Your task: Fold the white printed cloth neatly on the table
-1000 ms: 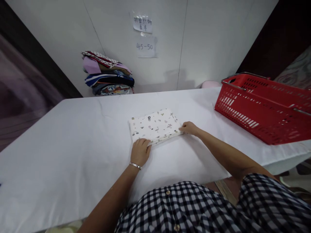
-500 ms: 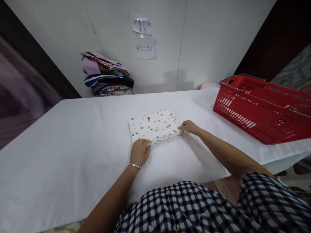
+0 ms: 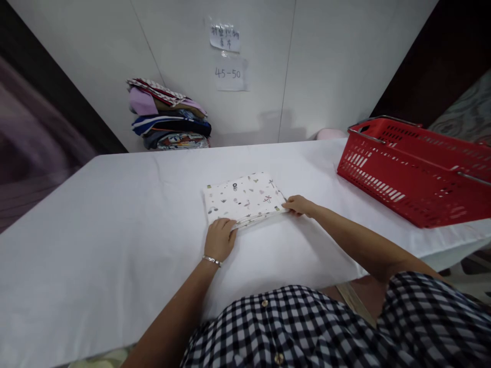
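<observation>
A white cloth (image 3: 245, 197) with a small scattered print lies folded into a layered rectangle on the white-covered table (image 3: 115, 225). At its near left corner, my left hand (image 3: 220, 238) grips the folded layers, fingers on top and thumb along the near edge. My right hand (image 3: 299, 205) pinches the near right corner between thumb and fingers. The layered edge facing me shows between the two hands. What lies under my fingers is hidden.
A pile of folded fabrics (image 3: 169, 117) stands at the back left against the wall. On the right sits a red plastic basket (image 3: 406, 179) with metal handles. Two paper notes (image 3: 230, 74) are taped to the wall. Something pink (image 3: 330, 134) shows behind the table's far edge.
My right hand has shifted very slightly down at the cloth's near right corner, its fingers now tucked lower around it. The left hand and the cloth stay nearly the same.
</observation>
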`<action>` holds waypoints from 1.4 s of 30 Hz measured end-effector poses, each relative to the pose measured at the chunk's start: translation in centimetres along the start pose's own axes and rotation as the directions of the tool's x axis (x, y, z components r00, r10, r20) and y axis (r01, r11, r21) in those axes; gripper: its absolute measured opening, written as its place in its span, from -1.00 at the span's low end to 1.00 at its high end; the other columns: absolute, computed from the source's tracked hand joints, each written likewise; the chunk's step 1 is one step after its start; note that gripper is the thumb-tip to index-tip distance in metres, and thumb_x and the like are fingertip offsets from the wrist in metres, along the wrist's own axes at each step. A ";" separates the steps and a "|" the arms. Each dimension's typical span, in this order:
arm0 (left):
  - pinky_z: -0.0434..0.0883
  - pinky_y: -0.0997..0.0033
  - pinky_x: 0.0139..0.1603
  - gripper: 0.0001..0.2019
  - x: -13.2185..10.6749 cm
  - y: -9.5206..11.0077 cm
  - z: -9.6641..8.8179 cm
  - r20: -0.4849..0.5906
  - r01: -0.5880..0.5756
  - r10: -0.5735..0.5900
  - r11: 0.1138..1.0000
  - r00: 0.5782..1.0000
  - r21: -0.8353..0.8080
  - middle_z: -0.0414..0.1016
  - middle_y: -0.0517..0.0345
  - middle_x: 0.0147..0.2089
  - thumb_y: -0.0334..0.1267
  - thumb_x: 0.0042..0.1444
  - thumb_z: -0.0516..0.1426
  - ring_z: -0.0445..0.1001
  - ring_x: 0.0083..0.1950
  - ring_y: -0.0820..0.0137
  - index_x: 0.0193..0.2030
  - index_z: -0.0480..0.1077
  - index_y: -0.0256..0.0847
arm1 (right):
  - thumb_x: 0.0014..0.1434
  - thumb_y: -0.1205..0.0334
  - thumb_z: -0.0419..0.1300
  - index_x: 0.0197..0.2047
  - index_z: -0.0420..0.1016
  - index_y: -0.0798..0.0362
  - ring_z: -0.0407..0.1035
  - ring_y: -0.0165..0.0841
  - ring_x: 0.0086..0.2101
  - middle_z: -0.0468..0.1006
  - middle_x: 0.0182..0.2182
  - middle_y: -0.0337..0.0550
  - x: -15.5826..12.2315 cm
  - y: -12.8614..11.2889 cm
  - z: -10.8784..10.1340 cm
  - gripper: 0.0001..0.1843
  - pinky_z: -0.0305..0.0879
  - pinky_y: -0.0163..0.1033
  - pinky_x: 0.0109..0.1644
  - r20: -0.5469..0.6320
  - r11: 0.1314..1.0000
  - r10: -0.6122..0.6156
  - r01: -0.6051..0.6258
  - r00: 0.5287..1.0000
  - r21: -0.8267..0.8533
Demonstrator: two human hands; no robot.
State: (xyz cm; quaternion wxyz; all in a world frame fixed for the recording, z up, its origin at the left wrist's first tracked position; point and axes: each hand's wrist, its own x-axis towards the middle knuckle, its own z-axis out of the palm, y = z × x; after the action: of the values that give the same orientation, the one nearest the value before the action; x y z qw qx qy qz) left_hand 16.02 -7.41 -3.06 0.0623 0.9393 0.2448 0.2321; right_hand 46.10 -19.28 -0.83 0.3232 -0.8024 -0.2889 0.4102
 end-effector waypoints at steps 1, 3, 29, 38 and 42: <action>0.28 0.20 -0.11 -0.77 0.0 0.0 0.0 -0.001 0.002 -0.002 1.000 1.000 -0.001 0.42 0.00 -0.16 -0.27 0.13 0.01 0.32 -0.11 0.22 -0.11 0.39 -0.22 | -0.07 0.09 0.33 -0.56 0.29 0.09 0.22 -0.53 -0.66 0.35 -0.68 -0.28 0.0 0.0 0.0 -0.67 0.08 -0.45 -0.67 -0.009 1.000 -0.003 0.003 1.000 -0.002; 0.28 0.19 -0.10 -0.77 0.0 0.0 0.1 -0.007 0.005 -0.005 1.000 1.000 -0.002 0.42 0.00 -0.16 -0.27 0.14 0.01 0.32 -0.11 0.22 -0.10 0.39 -0.22 | -0.06 0.09 0.33 -0.53 0.31 0.09 0.28 -0.50 -0.62 0.39 -0.63 -0.25 -0.1 -0.2 0.1 -0.69 0.16 -0.44 -0.64 -0.016 1.000 -0.007 0.007 1.000 0.002; 0.31 0.24 -0.13 -0.88 -0.5 -0.4 -0.6 0.012 0.034 -0.033 0.997 0.999 -0.071 0.40 0.05 -0.23 -0.31 0.12 0.03 0.32 -0.16 0.26 -0.23 0.35 -0.19 | 0.00 0.15 0.23 -0.45 0.25 0.04 0.21 -0.50 -0.68 0.32 -0.73 -0.38 1.2 1.0 -1.5 -0.77 0.14 -0.41 -0.63 -0.200 0.970 -0.214 0.233 0.956 0.076; 0.30 0.24 -0.16 -0.92 -0.8 -1.3 -1.9 -0.028 0.138 -0.139 0.990 0.990 -0.026 0.39 0.09 -0.30 -0.39 -0.02 0.03 0.32 -0.21 0.27 -0.35 0.29 -0.17 | -0.02 0.08 0.23 -0.40 0.21 0.02 0.22 -0.50 -0.65 0.32 -0.67 -0.37 -0.2 1.0 -0.2 -0.72 0.13 -0.41 -0.62 -0.146 0.960 -0.253 0.267 0.956 0.080; 0.30 0.21 -0.17 -0.89 -0.9 -1.4 -2.5 -0.058 0.126 -0.124 0.991 0.991 0.037 0.39 0.07 -0.30 -0.41 -0.03 0.02 0.32 -0.21 0.25 -0.34 0.29 -0.16 | 0.02 0.07 0.18 -0.34 0.21 0.00 0.26 -0.47 -0.59 0.34 -0.60 -0.37 -0.7 0.7 0.1 -0.75 0.17 -0.38 -0.55 -0.163 0.938 -0.333 0.344 0.929 0.044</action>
State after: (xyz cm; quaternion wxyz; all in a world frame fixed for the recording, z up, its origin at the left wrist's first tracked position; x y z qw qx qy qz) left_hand 13.58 -6.57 -1.55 0.0509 0.9165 0.3094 0.2485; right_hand 45.75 -20.19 -1.07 0.4390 -0.7575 -0.3823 0.2957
